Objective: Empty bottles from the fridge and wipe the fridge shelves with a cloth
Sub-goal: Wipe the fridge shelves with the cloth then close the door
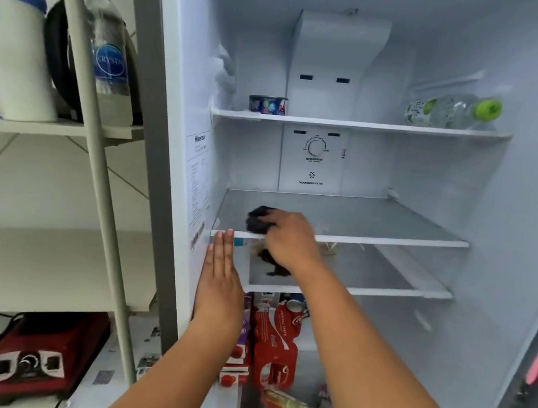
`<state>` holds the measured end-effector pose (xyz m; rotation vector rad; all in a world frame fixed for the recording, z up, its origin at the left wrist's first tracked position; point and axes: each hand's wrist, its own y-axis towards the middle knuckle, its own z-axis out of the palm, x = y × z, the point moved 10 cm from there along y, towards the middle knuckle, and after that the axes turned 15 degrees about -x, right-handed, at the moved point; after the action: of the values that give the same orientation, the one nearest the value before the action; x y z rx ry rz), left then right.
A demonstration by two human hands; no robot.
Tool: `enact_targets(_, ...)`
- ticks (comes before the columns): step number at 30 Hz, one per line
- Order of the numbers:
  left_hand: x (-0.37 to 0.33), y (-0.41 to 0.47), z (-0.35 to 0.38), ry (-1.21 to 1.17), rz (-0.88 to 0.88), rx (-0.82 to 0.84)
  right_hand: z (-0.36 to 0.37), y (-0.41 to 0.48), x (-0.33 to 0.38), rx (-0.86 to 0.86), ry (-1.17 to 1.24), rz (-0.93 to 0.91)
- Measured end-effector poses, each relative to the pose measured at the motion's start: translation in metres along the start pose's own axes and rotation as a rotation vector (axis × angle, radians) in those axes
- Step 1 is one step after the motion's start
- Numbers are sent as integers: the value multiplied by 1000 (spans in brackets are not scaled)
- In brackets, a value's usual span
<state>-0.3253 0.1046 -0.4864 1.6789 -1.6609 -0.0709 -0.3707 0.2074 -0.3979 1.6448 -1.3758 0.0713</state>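
Note:
My right hand (289, 238) presses a dark cloth (257, 221) onto the left front of the middle glass shelf (390, 227) of the open fridge. My left hand (220, 284) lies flat, fingers together, against the fridge's left wall, with its fingertips at the shelf's front corner. It holds nothing. A clear bottle with a green cap (454, 111) lies on its side at the right of the top shelf (351, 124). A small dark tin (267, 104) stands at the left of that shelf.
Below the lower glass shelf (400, 290) stand a red Coca-Cola pack (275, 342), cartons and packets. Outside, to the left, a white rack (98, 187) carries a water bottle (107, 43) and a white jug (14, 41). A red appliance (35, 362) sits on the floor.

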Motion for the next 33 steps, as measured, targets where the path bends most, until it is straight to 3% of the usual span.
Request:
enact_targets(3, -3, 4, 2, -13, -24, -13, 11, -3, 14, 129, 77, -28)
enact_targets(6, -1, 6, -1, -69, -57, -67, -17, 2, -18, 76, 2, -35)
enact_targets(11, 9, 10, -29, -372, -173, -107, -143, 14, -153, -198, -313, 316)
enact_targets(14, 18, 37, -63, -572, -218, -304, -189, 26, -192, -216, -480, 549)
enact_targets(16, 20, 67, -76, -689, -183, -397, -187, 51, -181, -267, -388, 551)
enact_targets(18, 23, 95, -72, -804, -233, -329, -172, 76, -147, -320, -225, 424)
enact_targets(19, 25, 103, -64, -850, -285, -268, -155, 83, -129, -253, -135, 354)
enact_targets(21, 25, 111, -45, -887, -371, -172, -100, 80, -103, 77, -6, 310)
enact_targets(24, 21, 112, -25, -854, -415, -118, -33, 57, -91, 513, -223, 126)
enact_targets(27, 19, 116, -17, -826, -402, -61, 0, 64, -89, 585, -392, -67)
enact_targets(33, 16, 120, -10, -763, -355, 11, 0, 116, -132, 549, -563, -2)
